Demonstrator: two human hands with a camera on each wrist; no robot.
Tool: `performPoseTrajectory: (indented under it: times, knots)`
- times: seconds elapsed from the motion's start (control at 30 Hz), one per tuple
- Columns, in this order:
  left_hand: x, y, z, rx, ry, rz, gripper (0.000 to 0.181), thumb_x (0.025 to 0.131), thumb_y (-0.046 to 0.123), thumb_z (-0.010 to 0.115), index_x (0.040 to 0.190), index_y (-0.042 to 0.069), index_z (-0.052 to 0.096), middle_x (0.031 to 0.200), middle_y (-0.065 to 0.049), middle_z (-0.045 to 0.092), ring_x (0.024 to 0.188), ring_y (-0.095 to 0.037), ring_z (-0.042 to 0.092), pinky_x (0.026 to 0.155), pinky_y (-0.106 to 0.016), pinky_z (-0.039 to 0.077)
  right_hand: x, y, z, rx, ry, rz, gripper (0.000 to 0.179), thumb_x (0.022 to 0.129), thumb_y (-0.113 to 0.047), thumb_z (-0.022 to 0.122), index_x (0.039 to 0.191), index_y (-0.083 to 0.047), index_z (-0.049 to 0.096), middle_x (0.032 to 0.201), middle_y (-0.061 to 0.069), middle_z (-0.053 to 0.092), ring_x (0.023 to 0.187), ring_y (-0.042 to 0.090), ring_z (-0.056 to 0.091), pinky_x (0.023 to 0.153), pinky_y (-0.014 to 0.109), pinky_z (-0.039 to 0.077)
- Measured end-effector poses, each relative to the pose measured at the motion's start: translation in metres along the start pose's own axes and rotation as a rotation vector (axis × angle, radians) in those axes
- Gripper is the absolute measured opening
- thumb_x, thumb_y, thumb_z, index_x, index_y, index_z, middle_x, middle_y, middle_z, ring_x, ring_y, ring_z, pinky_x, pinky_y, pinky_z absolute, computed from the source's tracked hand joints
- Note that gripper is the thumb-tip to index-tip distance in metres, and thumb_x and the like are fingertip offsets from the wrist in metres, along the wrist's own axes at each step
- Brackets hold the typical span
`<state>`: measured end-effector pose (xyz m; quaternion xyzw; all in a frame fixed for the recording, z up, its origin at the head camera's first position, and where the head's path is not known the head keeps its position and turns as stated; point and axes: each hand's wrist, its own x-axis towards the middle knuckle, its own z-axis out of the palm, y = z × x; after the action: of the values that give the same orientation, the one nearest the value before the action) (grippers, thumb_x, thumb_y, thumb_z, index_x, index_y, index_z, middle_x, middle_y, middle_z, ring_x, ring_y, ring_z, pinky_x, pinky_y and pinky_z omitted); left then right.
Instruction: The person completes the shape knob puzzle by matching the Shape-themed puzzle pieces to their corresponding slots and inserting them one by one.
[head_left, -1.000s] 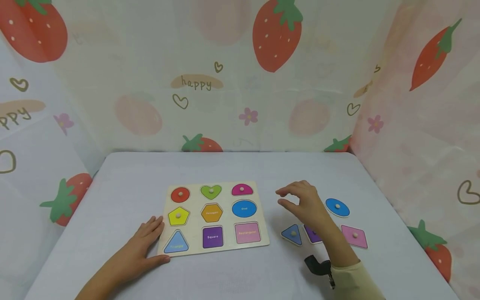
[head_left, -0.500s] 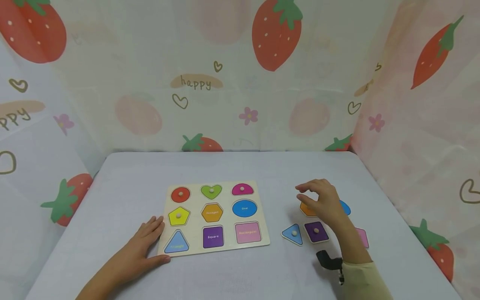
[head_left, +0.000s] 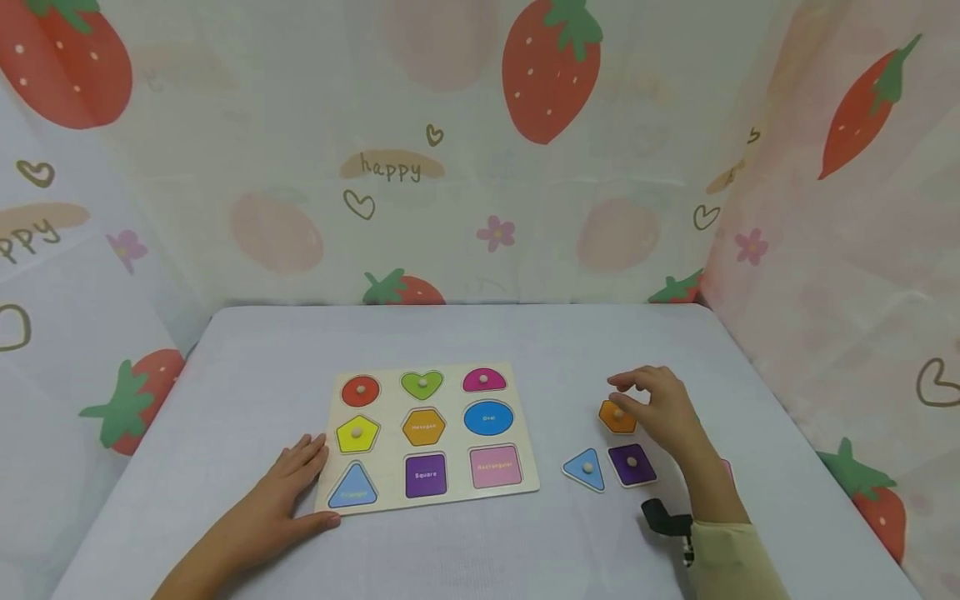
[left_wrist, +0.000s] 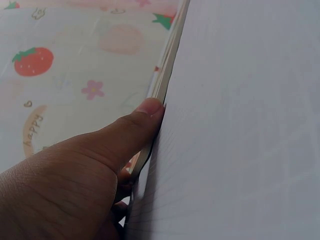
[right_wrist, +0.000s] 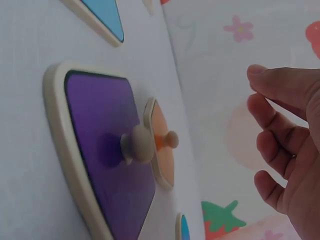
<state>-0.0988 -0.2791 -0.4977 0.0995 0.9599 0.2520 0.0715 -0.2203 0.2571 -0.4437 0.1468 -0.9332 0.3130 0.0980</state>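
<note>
Orange hexagon (head_left: 617, 425) on table (head_left: 465, 567), at 3 o'clock of board (head_left: 459, 471); right hand (head_left: 663, 408) beside it, fingers bent, grasping nothing. Left hand (head_left: 285, 487) touches board at 8 o'clock, fingers extended. Around hexagon: 1 triangle (head_left: 584, 476), 7 o'clock; 1 square (head_left: 632, 475), 5 o'clock; 1 blue piece (right_wrist: 185, 229); 1 pink piece (head_left: 727, 469), mostly hidden by right forearm (head_left: 712, 487). Board: 4 knobbed pieces (head_left: 361, 396), 5 labelled recesses (head_left: 425, 483).
</note>
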Motion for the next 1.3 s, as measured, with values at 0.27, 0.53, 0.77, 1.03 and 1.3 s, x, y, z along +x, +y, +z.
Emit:
performPoseTrajectory:
  times: [0.27, 0.53, 0.77, 1.03, 1.3]
  knots:
    - [0.001, 0.000, 0.000, 0.003, -0.008, -0.010, 0.112, 0.076, 0.074, 0.074, 0.159, 0.008, 0.037, 0.168, -0.017, 0.026, 0.155, -0.044, 0.018, 0.120, -0.068, 0.023, -0.002, 0.014, 0.003, -0.025, -0.054, 0.076, 0.026, 0.094, -0.019, 0.075, 0.118, -0.007, 0.076, 0.108, 0.010, 0.073, 0.106, 0.033, 0.056, 0.087, 0.045, 0.047]
    - [0.001, 0.001, 0.000, 0.006, -0.008, -0.006, 0.112, 0.076, 0.074, 0.073, 0.159, 0.008, 0.037, 0.168, -0.018, 0.026, 0.154, -0.046, 0.019, 0.119, -0.068, 0.024, -0.004, 0.025, 0.007, -0.041, -0.091, 0.151, 0.025, 0.094, -0.020, 0.075, 0.117, -0.010, 0.077, 0.106, 0.008, 0.072, 0.109, 0.034, 0.056, 0.088, 0.052, 0.049]
    - [0.002, 0.000, 0.000, -0.007, -0.007, -0.001, 0.112, 0.077, 0.072, 0.074, 0.159, 0.007, 0.036, 0.168, -0.018, 0.026, 0.154, -0.046, 0.018, 0.119, -0.069, 0.024, -0.003, 0.034, 0.013, -0.038, -0.114, 0.170, 0.023, 0.092, -0.021, 0.078, 0.113, -0.010, 0.078, 0.101, 0.005, 0.073, 0.105, 0.031, 0.057, 0.088, 0.046, 0.047]
    - [0.002, -0.002, 0.002, -0.009, -0.001, 0.006, 0.112, 0.076, 0.072, 0.075, 0.158, 0.006, 0.037, 0.168, -0.018, 0.026, 0.155, -0.045, 0.018, 0.119, -0.069, 0.023, -0.003, 0.036, 0.016, -0.027, -0.155, 0.200, 0.024, 0.093, -0.020, 0.076, 0.114, -0.008, 0.078, 0.100, 0.006, 0.072, 0.104, 0.031, 0.057, 0.092, 0.049, 0.050]
    - [0.002, -0.003, 0.001, -0.015, -0.002, 0.009, 0.111, 0.076, 0.071, 0.076, 0.158, 0.006, 0.038, 0.168, -0.018, 0.026, 0.155, -0.044, 0.017, 0.119, -0.069, 0.023, -0.002, 0.038, 0.018, -0.033, -0.163, 0.226, 0.021, 0.095, -0.019, 0.074, 0.112, -0.008, 0.078, 0.103, 0.007, 0.073, 0.105, 0.031, 0.058, 0.096, 0.052, 0.052]
